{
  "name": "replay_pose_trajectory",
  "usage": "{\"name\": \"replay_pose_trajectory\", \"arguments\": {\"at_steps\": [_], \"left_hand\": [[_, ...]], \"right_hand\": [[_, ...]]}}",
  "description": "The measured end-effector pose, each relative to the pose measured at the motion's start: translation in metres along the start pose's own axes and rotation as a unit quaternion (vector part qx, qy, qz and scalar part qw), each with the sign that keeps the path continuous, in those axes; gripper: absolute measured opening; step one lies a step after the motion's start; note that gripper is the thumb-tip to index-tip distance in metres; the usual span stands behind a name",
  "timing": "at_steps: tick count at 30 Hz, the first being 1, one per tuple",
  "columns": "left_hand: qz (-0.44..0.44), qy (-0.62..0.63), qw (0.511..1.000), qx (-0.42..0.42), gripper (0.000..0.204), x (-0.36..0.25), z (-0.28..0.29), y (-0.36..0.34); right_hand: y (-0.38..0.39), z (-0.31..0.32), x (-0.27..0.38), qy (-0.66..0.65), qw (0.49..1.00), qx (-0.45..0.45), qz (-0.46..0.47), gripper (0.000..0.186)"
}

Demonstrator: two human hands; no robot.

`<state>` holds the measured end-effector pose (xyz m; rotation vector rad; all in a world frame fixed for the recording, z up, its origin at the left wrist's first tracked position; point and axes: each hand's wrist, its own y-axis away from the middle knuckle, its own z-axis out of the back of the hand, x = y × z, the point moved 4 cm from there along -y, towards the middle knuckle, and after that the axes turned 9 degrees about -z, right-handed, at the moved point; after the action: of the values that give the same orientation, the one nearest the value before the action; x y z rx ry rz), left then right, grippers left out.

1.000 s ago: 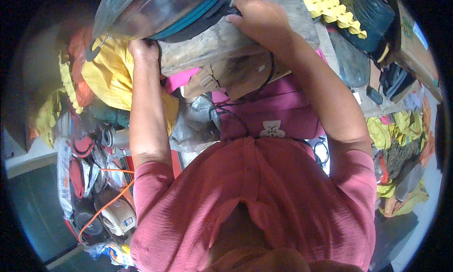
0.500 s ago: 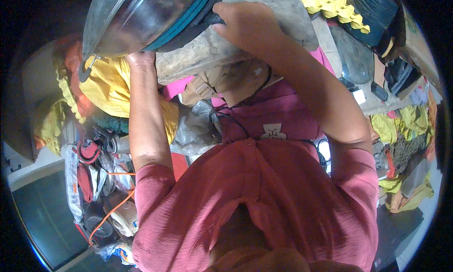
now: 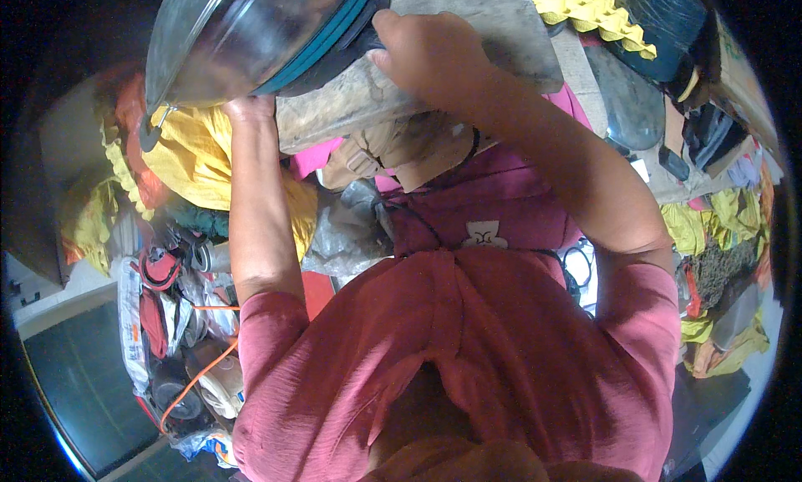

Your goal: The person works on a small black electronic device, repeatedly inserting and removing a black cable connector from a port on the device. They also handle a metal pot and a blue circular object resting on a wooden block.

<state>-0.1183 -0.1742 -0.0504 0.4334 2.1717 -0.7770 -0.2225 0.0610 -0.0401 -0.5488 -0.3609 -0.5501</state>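
Observation:
A large, shiny rounded shell [image 3: 242, 39] with teal and black bands and a clear curved rim tilts over a worn grey board [image 3: 322, 119]. My left hand [image 3: 249, 108] is at its lower edge, palm up, with its fingers hidden beneath the shell. My right hand [image 3: 430, 56] is by the black band, fingers curled and thumb apart from the forefinger. Whatever is between them is hard to make out. A small dark hook [image 3: 153, 131] hangs from the shell's left end.
Yellow cloth [image 3: 196, 160] lies left of my left forearm. A tan strap bag [image 3: 401, 144] and magenta fabric [image 3: 501, 194] are below the board. Yellow egg-tray material [image 3: 589, 14] sits at upper right. An orange cord [image 3: 200, 373] crosses clutter at lower left.
My right hand has shifted slightly downward and to the left along the black band, and its elbow has swung a little outward. The shell and my left hand have hardly moved.

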Motion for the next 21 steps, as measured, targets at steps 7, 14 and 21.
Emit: {"name": "replay_pose_trajectory", "arguments": {"at_steps": [7, 14, 21], "left_hand": [[-0.014, -0.022, 0.999, 0.022, 0.066, 0.002, 0.006, -0.001], [-0.005, -0.018, 1.000, 0.021, 0.067, 0.002, 0.008, 0.000], [-0.005, -0.037, 0.999, -0.013, 0.064, -0.001, 0.001, 0.007]], "right_hand": [[0.005, 0.007, 0.002, -0.001, 0.998, -0.054, 0.040, 0.024], [-0.001, 0.001, -0.005, -0.051, 0.996, -0.065, 0.030, 0.025], [-0.004, 0.001, -0.001, -0.025, 0.998, -0.032, 0.038, 0.028]]}}
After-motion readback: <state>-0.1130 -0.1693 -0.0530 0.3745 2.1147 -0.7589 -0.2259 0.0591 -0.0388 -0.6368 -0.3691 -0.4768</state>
